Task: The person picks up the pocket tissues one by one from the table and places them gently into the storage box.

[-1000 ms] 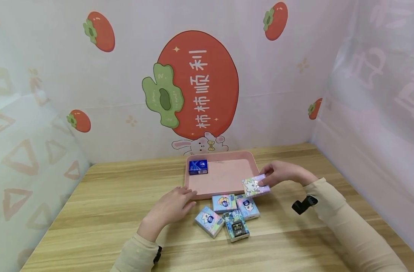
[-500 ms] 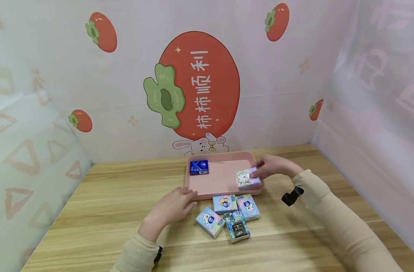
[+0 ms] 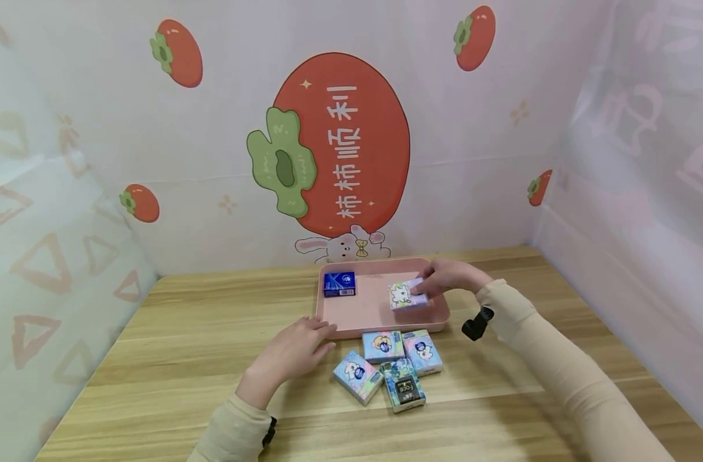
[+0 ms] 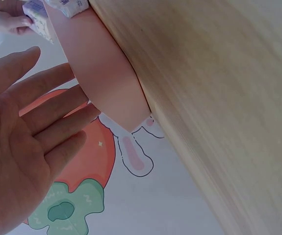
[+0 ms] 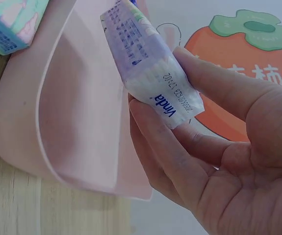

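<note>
My right hand (image 3: 452, 276) pinches a lilac tissue pack (image 3: 406, 295) with a white cartoon animal on it, over the right part of the pink tray (image 3: 360, 314). In the right wrist view, "Vinda" shows on the end of the lilac pack (image 5: 150, 78), gripped between thumb and fingers. My left hand (image 3: 294, 350) has its fingers extended, fingertips right at the tray's near-left rim; the left wrist view shows the palm and straight fingers (image 4: 52, 107). A dark blue tissue pack (image 3: 340, 284) lies in the tray's back left corner.
Before the tray, on the wooden table (image 3: 172, 372), lie several tissue packs: a blue one with a yellow figure (image 3: 382, 345), another at the right (image 3: 423, 351), one at the left (image 3: 357, 376), and a dark-labelled "Face" pack (image 3: 405, 385). A printed cloth wall stands behind.
My right hand has carried the lilac tissue pack left and away from me, from the tray's near-right corner to over its inside. My left hand has stayed at the rim.
</note>
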